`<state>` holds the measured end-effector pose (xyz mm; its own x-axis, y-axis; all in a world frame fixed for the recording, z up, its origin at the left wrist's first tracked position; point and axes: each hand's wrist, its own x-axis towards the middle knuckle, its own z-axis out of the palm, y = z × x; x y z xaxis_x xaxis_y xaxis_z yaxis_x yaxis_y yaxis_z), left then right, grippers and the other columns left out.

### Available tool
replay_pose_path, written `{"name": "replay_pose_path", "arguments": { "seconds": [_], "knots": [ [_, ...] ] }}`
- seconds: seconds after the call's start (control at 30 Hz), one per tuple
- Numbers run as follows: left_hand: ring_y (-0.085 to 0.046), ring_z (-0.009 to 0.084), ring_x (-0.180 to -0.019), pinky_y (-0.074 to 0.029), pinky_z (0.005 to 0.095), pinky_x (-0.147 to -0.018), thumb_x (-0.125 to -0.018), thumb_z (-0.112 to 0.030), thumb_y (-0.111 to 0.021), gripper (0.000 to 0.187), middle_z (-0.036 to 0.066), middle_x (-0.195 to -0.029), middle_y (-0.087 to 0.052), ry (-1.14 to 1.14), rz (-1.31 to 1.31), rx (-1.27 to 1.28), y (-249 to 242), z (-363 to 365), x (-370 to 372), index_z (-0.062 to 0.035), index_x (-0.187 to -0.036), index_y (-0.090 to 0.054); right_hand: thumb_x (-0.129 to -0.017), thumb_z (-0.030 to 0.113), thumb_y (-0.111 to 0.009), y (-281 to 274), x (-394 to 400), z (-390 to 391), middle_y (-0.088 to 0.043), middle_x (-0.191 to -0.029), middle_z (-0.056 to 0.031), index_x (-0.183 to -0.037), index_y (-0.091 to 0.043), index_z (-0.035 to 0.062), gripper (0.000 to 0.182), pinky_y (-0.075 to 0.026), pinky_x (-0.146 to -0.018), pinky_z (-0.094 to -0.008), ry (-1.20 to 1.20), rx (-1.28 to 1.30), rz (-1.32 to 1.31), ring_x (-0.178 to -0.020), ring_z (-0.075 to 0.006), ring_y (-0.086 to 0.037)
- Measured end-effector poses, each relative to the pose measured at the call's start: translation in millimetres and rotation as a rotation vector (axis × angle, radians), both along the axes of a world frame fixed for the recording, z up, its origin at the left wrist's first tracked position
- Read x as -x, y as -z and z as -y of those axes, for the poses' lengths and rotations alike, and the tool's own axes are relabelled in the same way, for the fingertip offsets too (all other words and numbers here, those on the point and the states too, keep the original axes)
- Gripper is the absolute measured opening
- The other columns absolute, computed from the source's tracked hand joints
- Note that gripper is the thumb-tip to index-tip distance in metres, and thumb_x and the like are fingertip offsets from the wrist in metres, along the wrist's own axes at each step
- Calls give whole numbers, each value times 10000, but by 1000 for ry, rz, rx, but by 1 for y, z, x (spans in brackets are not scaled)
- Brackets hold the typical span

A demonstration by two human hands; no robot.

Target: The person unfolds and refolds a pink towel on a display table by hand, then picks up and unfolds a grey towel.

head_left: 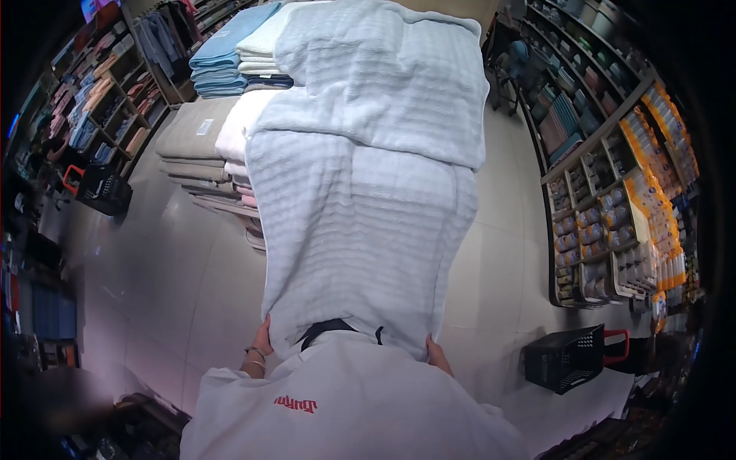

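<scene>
A large pale grey-white towel (pixel 360 192) with a ribbed, waffle-like weave lies spread over the display stacks, its near end hanging down toward my body. At its near left corner, my left hand (pixel 263 337), with a bracelet at the wrist, is closed on the edge. My right hand (pixel 437 354) grips the near right corner, its fingers partly hidden by the cloth. Between the two hands the towel is stretched and lightly wrinkled. A crease runs across it farther up, where the far part lies rumpled on the stacks.
Folded beige towels (pixel 195 130) and blue towels (pixel 225 61) are stacked left of the cloth. A black shopping basket (pixel 565 359) stands on the floor at right, another basket (pixel 103 188) at left. Goods shelves (pixel 598 222) line the right side.
</scene>
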<state>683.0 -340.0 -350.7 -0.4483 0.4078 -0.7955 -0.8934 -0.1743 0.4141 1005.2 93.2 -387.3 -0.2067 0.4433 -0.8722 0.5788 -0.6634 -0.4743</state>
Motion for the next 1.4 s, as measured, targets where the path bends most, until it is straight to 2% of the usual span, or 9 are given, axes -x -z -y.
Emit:
{"name": "replay_pose_path", "arguments": {
  "seconds": [0.17,0.37,0.47,0.57,0.83,1.03,1.13,1.3,1.4],
  "knots": [
    [-528,233,-1162,-404,377,-1001,-880,-491,-582,647,87,-1270,-562,317,29,119,-7,-10,-1,-20,-1310,-472,-854,454,-624,-47,17,21,-450,-1344,-229,-1375,-348,-55,779,-439,-925,-500,0,159,-137,-1133,-386,-525],
    [-538,259,-1140,-414,357,-988,-807,-61,-599,516,137,-1251,-556,293,-285,-10,-6,-7,1,15,-1296,-453,-819,168,-688,7,13,17,-425,-1344,-237,-1368,-307,-60,706,-478,-873,-527,-238,-7,-393,-1119,-408,-528],
    [-552,269,-1103,-425,364,-970,-788,-19,-561,512,152,-1227,-549,-31,-498,-43,-33,-27,22,12,-1281,-427,-788,-3,-651,19,29,12,-475,-1236,-237,-1310,-331,-33,613,-526,-788,-504,225,-175,-248,-1019,-385,-573],
    [-562,260,-1069,-450,369,-934,-836,-43,-560,450,152,-1189,-546,-196,-602,252,-51,-46,56,-3,-1259,-413,-808,-31,-615,-32,66,8,-502,-1125,-218,-1246,-346,7,515,-549,-686,-437,472,-377,-350,-930,-333,-592],
    [-607,233,-981,-492,348,-872,-915,-142,-549,284,118,-1096,-600,-424,-602,-259,-220,-93,123,8,-1152,-507,-905,117,-557,-159,112,-85,-581,-1013,-86,-1168,-492,71,275,-478,-779,-345,585,-364,-982,-951,-206,-564],
    [-571,240,-1098,-461,357,-955,-914,-178,-568,430,141,-1255,-546,-455,-889,-785,-306,-67,120,6,-1282,-439,-951,235,-458,-298,100,-127,-577,-1190,-125,-1289,-465,67,378,-361,-992,-497,666,-500,-1482,-1138,-226,-528],
    [-567,243,-1103,-457,359,-958,-913,-178,-570,434,141,-1260,-542,-476,-1047,-824,-316,-52,122,4,-1284,-438,-940,252,-454,-343,90,-136,-497,-1323,-168,-1323,-444,62,428,-266,-1047,-541,436,-668,-1786,-1284,-284,-410],
    [-560,246,-1111,-451,362,-965,-910,-178,-572,441,140,-1266,-536,-626,-1165,-570,-307,-28,135,2,-1289,-436,-768,223,-641,-415,101,-109,-435,-1301,-272,-1335,-306,27,687,-214,-1117,-482,359,-1268,-1595,-1264,-380,-392],
    [-555,248,-1117,-448,363,-969,-909,-178,-573,444,140,-1271,-533,-699,-1165,-374,-295,-23,144,1,-1292,-435,-801,109,-602,-444,122,-89,-381,-1365,-290,-1318,-292,40,607,-235,-1119,-490,469,-1813,-950,-1286,-385,-374]
  ]
}}
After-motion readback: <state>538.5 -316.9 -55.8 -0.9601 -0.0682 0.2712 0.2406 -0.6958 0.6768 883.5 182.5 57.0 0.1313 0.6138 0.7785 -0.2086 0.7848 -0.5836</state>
